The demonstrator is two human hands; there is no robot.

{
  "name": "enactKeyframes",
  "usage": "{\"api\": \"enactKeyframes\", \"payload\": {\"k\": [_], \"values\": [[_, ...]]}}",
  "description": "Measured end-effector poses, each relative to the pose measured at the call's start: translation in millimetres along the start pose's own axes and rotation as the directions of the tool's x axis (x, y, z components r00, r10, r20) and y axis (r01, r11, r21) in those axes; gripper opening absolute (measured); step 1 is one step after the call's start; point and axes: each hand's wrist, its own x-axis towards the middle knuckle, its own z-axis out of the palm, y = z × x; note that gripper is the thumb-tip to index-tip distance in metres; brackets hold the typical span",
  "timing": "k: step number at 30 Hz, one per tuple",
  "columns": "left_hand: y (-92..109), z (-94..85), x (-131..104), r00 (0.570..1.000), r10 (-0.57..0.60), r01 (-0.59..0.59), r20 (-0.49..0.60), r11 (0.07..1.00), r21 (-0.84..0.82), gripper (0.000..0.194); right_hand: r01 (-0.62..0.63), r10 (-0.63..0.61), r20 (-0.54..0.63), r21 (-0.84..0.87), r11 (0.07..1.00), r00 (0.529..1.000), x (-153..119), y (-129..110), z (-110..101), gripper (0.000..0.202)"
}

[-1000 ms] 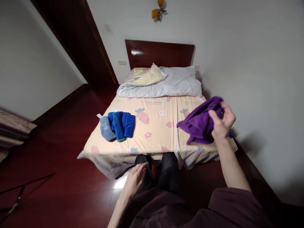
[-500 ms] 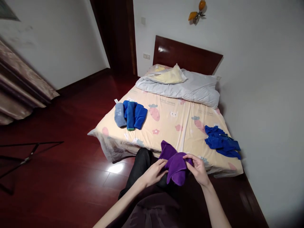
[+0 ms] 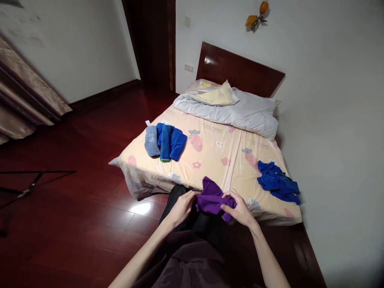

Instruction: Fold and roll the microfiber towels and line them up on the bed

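Observation:
A purple towel is stretched between my two hands over the near edge of the bed, partly bunched, with one corner lying up on the sheet. My left hand pinches its left edge. My right hand grips the right part, thumb and fingers closed on the cloth. On the bed to the left lie a rolled grey-blue towel and several blue folded or rolled towels, side by side. A crumpled heap of blue cloth rests near the bed's right edge.
The bed has a patterned cream sheet and a dark headboard. A grey quilt and a yellow pillow lie at its far end. A black metal stand is on the floor at left, near a curtain.
My left hand has moved left and up to the towel's left edge, and my right hand has shifted slightly left. The purple towel is now drawn out sideways, its hanging fold gathered up.

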Motion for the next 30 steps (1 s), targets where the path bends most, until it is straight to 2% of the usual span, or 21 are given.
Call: {"api": "enactKeyframes", "payload": {"k": [2,5,7,9,11,13,16,19,21,24,26,27,28,30], "values": [[3.9,-3.4,4.1,0.998,-0.033,0.032,-0.056,0.999,-0.014,0.03,0.041,-0.038,0.039,-0.089,0.995,0.998,2.4,-3.4,2.6,0.033],[10.7,-12.1,11.8,0.988,-0.085,0.08,-0.127,0.996,-0.047,0.028,0.122,-0.117,0.058,-0.096,0.988,0.991,6.8,-1.7,2.0,0.013],[15.3,-22.7,17.2,0.98,-0.097,0.087,-0.174,0.994,-0.063,0.028,0.153,-0.153,-0.004,-0.072,0.986,0.988,9.9,2.8,-2.2,0.01],[19.4,-36.0,21.8,0.98,-0.083,0.073,-0.182,0.996,-0.058,0.03,0.135,-0.142,-0.142,-0.054,0.989,0.98,12.4,7.9,-8.1,0.01],[22.2,-49.3,25.3,0.992,-0.021,0.021,-0.121,1.0,-0.002,0.031,0.092,-0.101,-0.284,-0.045,0.995,0.953,13.9,11.4,-13.6,0.013],[22.4,-59.3,27.8,0.996,0.093,-0.092,0.003,0.989,0.12,0.039,0.053,-0.069,-0.386,-0.051,0.997,0.92,14.5,11.9,-16.8,0.02],[18.8,-66.8,31.4,0.957,0.229,-0.277,0.176,0.9,0.337,0.056,0.04,-0.061,-0.453,-0.056,0.998,0.89,15.2,7.3,-17.0,0.026],[18.5,-71.2,37.6,0.937,0.279,-0.344,0.209,0.839,0.421,0.051,0.03,-0.039,-0.484,-0.025,0.999,0.874,15.9,0.2,-16.2,0.034],[23.4,-75.4,43.3,0.933,0.305,-0.356,0.193,0.865,0.353,0.045,0.023,-0.024,-0.494,-0.007,1.0,0.869,15.4,-3.4,-17.9,0.038],[31.6,-81.3,52.1,0.957,0.282,-0.29,0.073,0.944,0.157,0.026,0.03,-0.026,-0.456,0.002,1.0,0.889,11.9,-5.3,-23.7,0.036],[31.6,-82.8,57.3,0.981,0.176,-0.175,-0.079,0.984,0.018,0.022,0.039,-0.035,-0.385,0.004,0.999,0.922,8.2,-4.3,-27.6,0.027],[29.3,-82.7,59.6,0.98,0.094,-0.106,-0.172,0.993,-0.06,0.024,0.04,-0.037,-0.338,0.002,0.999,0.94,6.3,-3.2,-28.9,0.021],[25.9,-82.5,61.8,0.964,-0.001,-0.039,-0.265,0.989,-0.145,0.028,0.039,-0.039,-0.295,-0.007,0.999,0.955,4.7,-1.5,-29.7,0.017],[17.6,-83.2,65.6,0.895,-0.198,0.066,-0.4,0.945,-0.321,0.037,0.04,-0.048,-0.247,-0.036,0.999,0.968,2.7,2.9,-29.5,0.014]]}}
